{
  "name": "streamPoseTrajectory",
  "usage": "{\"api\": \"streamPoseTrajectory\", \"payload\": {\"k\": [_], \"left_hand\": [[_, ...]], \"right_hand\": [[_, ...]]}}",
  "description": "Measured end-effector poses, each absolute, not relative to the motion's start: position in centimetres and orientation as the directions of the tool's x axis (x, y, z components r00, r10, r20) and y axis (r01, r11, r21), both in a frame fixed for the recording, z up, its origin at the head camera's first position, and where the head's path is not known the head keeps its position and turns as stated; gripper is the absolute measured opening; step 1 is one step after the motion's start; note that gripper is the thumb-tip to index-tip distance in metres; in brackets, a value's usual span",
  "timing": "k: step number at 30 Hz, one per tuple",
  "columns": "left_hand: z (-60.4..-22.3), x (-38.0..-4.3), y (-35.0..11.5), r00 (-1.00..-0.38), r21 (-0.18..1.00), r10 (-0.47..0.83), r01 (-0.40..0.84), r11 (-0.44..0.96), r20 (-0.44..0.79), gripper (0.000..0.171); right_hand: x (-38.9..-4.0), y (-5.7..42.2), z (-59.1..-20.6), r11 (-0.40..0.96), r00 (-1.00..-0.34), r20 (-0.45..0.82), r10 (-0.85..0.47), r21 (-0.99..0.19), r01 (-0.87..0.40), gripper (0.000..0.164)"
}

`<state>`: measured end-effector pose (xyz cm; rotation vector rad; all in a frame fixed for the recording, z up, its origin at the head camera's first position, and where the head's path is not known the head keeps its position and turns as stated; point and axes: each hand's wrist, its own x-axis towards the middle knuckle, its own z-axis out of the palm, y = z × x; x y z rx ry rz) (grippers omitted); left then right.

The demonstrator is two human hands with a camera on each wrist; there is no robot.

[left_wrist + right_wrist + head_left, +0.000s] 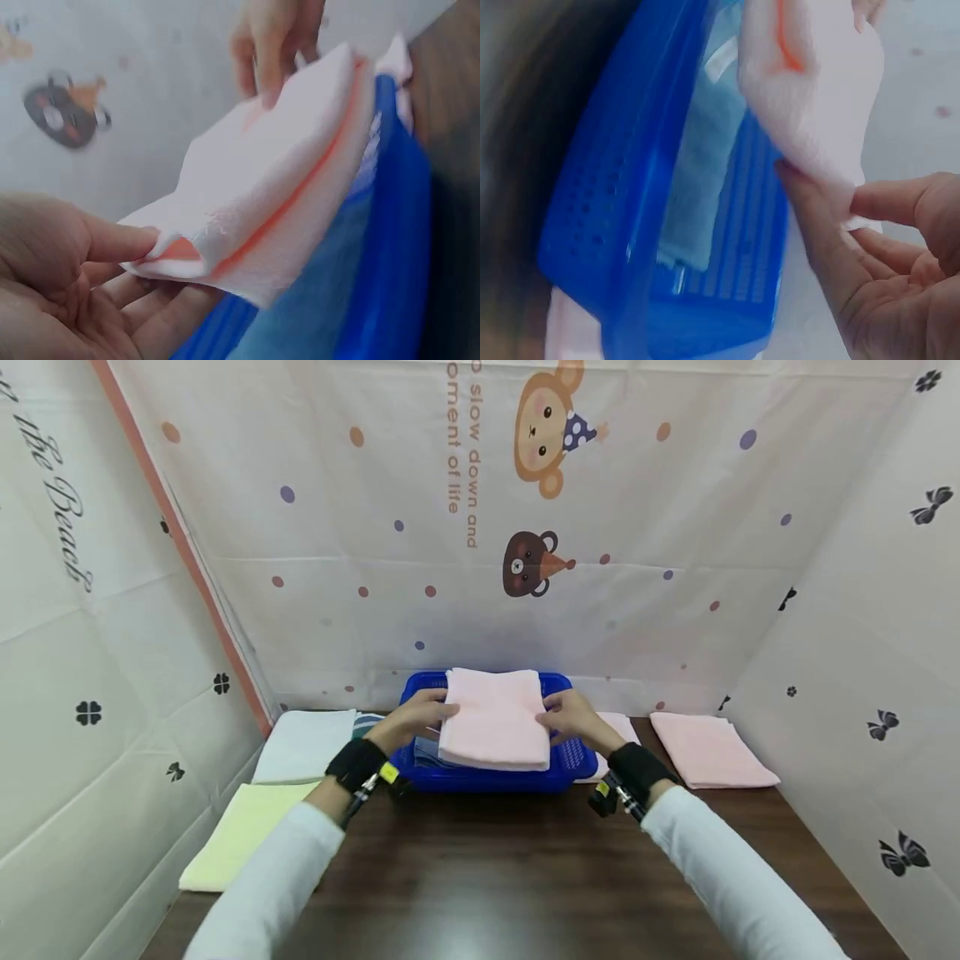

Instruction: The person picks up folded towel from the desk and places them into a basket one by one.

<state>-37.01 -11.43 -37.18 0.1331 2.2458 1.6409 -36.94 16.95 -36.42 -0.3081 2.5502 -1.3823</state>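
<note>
A dark wooden table (pixel 480 877) lay nearest, two white sleeves reaching out over it toward a blue basket (pixel 491 777) at its far middle. The left hand (pixel 411 720) pinched the left edge of a folded pink towel (pixel 495 718), thumb on top and fingers curled beneath, as the left wrist view showed (pixel 112 247). The right hand (pixel 573 717) did the same on the right edge, thumb pressing the cloth down onto the fingers under it. The towel hung between them just over the basket, its near edge drooping a little past the basket's near rim; whether it rested on anything inside, I could not tell. Inside the basket, lower down, lay some bluish folded cloth (pixel 429 752). The towel looked light and soft, thick with its layers yet floppy, so I judged it would sag or fall open if held at one point; holding both side edges through all the layers, as both hands did, seemed the sound way, and it was hardly slippery or fragile. To the left lay a yellow towel (pixel 240 835), nearer, and a white one (pixel 303 745) beyond it. To the right lay another pink towel (pixel 708 747). Farthest off hung a printed backdrop (pixel 480 527) with cartoon bears.
</note>
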Motion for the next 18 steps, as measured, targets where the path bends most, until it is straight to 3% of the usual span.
{"api": "streamPoseTrajectory", "payload": {"k": [3, 4, 8, 11, 15, 18], "left_hand": [[-38.0, -39.5, -10.5, -0.921, 0.92, 0.256, -0.198, 0.339, -0.293, 0.05], [-38.3, -40.2, -10.2, -0.918, 0.914, 0.239, -0.229, 0.336, -0.318, 0.05], [-39.4, -42.1, -9.3, -0.895, 0.879, 0.193, -0.317, 0.357, -0.402, 0.05], [-40.6, -42.9, -8.8, -0.872, 0.848, 0.194, -0.346, 0.402, -0.448, 0.041], [-42.1, -43.6, -8.0, -0.854, 0.818, 0.222, -0.328, 0.472, -0.471, 0.017], [-42.9, -44.0, -7.6, -0.843, 0.797, 0.231, -0.318, 0.513, -0.485, 0.006]], "right_hand": [[-38.8, 16.6, -37.2, 0.615, -0.96, -0.073, -0.269, -0.78, -0.113, 0.014], [-39.4, 16.5, -37.5, 0.641, -0.962, -0.058, -0.268, -0.756, -0.133, 0.014], [-41.3, 16.1, -38.5, 0.737, -0.964, -0.038, -0.265, -0.652, -0.177, 0.048], [-42.2, 16.0, -39.5, 0.808, -0.966, -0.079, -0.245, -0.568, -0.158, 0.051], [-43.2, 16.0, -40.7, 0.869, -0.964, -0.155, -0.217, -0.481, -0.118, 0.052], [-44.0, 15.8, -41.4, 0.898, -0.963, -0.184, -0.195, -0.428, -0.1, 0.044]]}}
